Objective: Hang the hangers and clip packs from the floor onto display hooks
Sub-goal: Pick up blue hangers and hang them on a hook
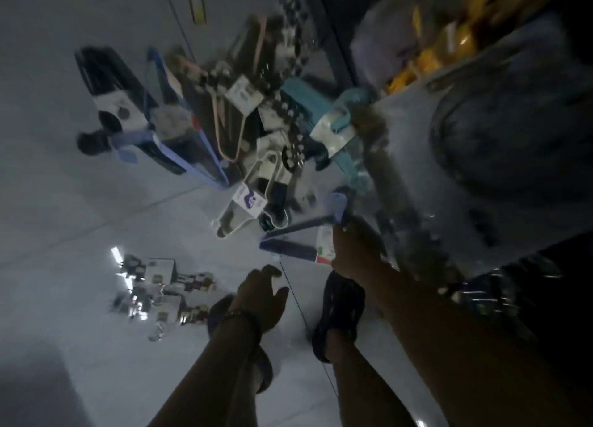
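A heap of hanger bundles [205, 118] in blue, pink, white and black lies on the white tiled floor, blurred and dim. My right hand [349, 250] grips a dark blue hanger bundle [288, 237] near its hook, at the heap's near edge. My left hand [266, 293] hovers over the floor with relaxed fingers, holding nothing. Shiny clip packs [160, 293] lie on the floor left of my left hand. Further back, another hand [369, 122] holds a teal hanger bundle [308, 105] by its hook.
My feet in dark sandals [340, 317] stand just behind my hands. Clear plastic bags [426, 202] and a large dark round object [513, 122] crowd the right side. Yellow goods [426, 61] show at the top right. Bare floor tiles [64, 186] lie to the left.
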`<state>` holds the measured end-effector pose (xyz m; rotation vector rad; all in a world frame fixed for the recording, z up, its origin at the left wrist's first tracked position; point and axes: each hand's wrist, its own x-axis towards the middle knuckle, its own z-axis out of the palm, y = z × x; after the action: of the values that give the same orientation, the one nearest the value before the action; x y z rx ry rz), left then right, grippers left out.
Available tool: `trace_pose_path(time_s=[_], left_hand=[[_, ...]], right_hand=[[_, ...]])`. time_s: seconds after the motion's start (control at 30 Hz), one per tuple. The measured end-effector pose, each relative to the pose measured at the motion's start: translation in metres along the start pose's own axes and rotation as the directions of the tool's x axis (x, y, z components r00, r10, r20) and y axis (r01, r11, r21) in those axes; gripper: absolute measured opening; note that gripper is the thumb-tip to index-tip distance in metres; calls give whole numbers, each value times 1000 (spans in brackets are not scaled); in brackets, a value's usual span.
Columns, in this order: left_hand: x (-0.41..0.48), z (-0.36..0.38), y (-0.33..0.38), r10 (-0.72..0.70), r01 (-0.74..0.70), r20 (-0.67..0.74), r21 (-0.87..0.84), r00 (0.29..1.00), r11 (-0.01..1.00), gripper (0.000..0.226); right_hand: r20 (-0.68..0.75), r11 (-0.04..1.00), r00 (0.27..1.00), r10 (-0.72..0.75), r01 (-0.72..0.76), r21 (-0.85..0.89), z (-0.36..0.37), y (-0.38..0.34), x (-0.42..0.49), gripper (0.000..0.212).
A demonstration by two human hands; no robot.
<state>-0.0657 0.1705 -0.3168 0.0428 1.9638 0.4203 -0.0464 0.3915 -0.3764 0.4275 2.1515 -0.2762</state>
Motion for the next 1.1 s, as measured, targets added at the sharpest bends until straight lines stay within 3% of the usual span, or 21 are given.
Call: trace_pose_path(time_s=[0.07,0.13,0.2,0.27,0.4,0.53,0.57,0.63,0.7,0.77,0.8,0.87,0.93,0.97,1.03,1.1], left_hand=[[59,32,-18,-19,19,-4,-16,1000,1000,51],[106,60,-36,-53,52,-14,-49,999,997,63],[138,86,-52,-99,97,-12,-98,995,990,75],[156,108,-65,-132,130,1,-162,991,978,82],[160,136,-74,-64,38,-66,-336,996,941,75],[140,147,-81,-201,35,-178,-660,963,751,36],[133,147,-81,-261,80,-140,-726,955,683,38],[118,145,-79,-315,238,95,-856,944,458,54],[97,140,-75,-219,359,315,-911,924,204,69],[76,137,-73,-112,326,315,-940,942,103,79],[67,136,-74,-117,257,247,-963,962,77,78],[50,129,-77,-262,99,77,-992,962,72,59],[42,114,-90,-355,-11,-54,-993,933,121,37],[42,103,-101,-368,-51,-95,-991,925,128,25],[46,79,-128,-396,-65,-116,-988,911,138,10],[54,58,-157,-407,-47,-106,-987,907,153,15]], right_hand=[[-50,996,999,-21,16,-93,50,4,52,121],[-12,988,1000,0,-2,-157,97,9,82,152],[4,989,999,35,-34,-143,130,16,95,166],[-81,990,996,42,-52,-131,148,23,100,170],[-249,995,968,-1,-24,-97,160,32,109,145],[-317,998,948,-27,8,-62,146,24,91,135],[-312,998,949,-37,22,-53,143,19,82,134],[-288,998,956,-49,55,11,134,5,57,128],[-281,987,957,-68,105,118,128,-15,22,117],[-295,975,951,-89,144,170,123,-39,-14,101],[-287,970,954,-86,146,194,118,-53,-30,94],[-179,947,979,-100,148,285,111,-71,-46,95],[-26,882,971,-239,228,413,101,-73,-41,93],[-2,839,954,-301,265,476,94,-73,-34,79],[-166,796,954,-248,299,526,81,-73,-14,42],[-305,803,951,-43,214,556,71,-78,14,27]])
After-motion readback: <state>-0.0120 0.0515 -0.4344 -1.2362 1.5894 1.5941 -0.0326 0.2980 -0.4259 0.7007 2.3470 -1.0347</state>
